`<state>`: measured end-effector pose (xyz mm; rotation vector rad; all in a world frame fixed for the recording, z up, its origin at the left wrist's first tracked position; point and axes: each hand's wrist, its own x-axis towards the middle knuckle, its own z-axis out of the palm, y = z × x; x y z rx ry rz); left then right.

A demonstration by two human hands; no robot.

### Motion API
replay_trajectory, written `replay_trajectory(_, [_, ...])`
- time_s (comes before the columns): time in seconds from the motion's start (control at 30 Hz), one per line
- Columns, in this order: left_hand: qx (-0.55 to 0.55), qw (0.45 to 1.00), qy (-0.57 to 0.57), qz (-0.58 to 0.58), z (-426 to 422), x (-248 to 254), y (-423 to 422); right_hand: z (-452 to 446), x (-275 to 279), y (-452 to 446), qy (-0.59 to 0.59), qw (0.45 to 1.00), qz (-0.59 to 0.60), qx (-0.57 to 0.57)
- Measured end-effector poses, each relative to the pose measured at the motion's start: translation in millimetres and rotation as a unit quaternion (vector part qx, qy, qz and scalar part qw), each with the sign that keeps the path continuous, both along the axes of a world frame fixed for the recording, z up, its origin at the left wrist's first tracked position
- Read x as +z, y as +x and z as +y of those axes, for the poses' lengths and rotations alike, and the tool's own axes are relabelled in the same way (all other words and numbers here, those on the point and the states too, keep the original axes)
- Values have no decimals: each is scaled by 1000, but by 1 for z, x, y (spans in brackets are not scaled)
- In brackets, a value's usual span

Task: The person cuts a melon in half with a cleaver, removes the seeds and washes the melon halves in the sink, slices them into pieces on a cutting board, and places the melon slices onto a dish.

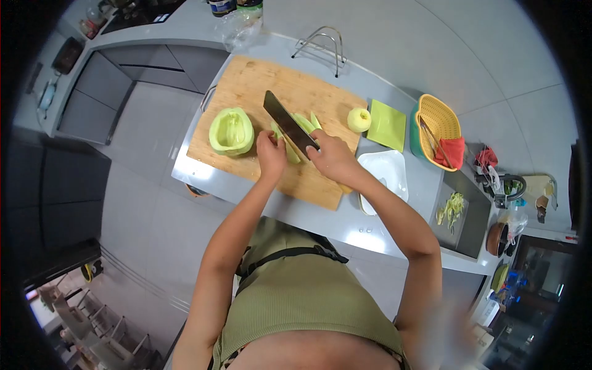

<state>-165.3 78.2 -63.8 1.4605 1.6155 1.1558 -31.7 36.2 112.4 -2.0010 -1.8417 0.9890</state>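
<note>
My right hand is closed round the handle of a cleaver, whose dark blade slants up and left over the wooden cutting board. Left of the blade, my left hand has its fingers bent onto a pale green gourd piece, partly hidden by the hand. More cut gourd slices lie on the blade's other side. A hollowed, peeled chunk of gourd rests at the board's left, its cavity showing. Near the right edge sits a small rounded gourd end.
Right of the board are a green square mat, a white tray and a yellow basket with a red cloth. Beyond, the sink holds peelings. A metal rack stands behind the board.
</note>
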Motion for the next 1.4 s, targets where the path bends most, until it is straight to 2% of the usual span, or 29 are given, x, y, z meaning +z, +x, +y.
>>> replay_trajectory(0.13, [-14,993,-22,-112,13,30,3,19,7,11,81,993,-56,68])
replay_trajectory(0.23, [-1,987,12,-157,26,47,6,45,-22,16,230,956,-143,115])
replay_trajectory(0.33, [8,987,32,-160,45,47,4,79,-55,31,328,894,-243,183])
replay_trajectory(0.4, [-21,995,38,-94,42,68,-4,87,-71,35,345,886,-242,194])
replay_trajectory(0.43, [-36,997,37,-60,40,81,-7,87,-75,36,351,883,-241,197])
replay_trajectory(0.53, [-66,978,181,77,53,90,-12,79,-82,40,358,876,-243,215])
replay_trajectory(0.63, [-24,960,221,171,75,94,-3,71,-79,42,361,867,-255,230])
replay_trajectory(0.77, [-46,959,186,209,78,86,3,68,-81,49,351,879,-243,211])
replay_trajectory(0.87, [-54,952,217,208,71,79,9,67,-79,55,327,898,-226,187])
replay_trajectory(0.93, [-67,957,199,200,70,73,12,79,-76,60,309,907,-224,177])
replay_trajectory(1.13, [-67,966,148,201,70,72,10,119,-68,83,297,914,-154,230])
replay_trajectory(1.27, [-14,965,176,195,78,72,8,129,-70,83,302,924,-168,163])
replay_trajectory(1.4, [-12,959,184,216,92,76,13,136,-80,82,284,938,-178,86])
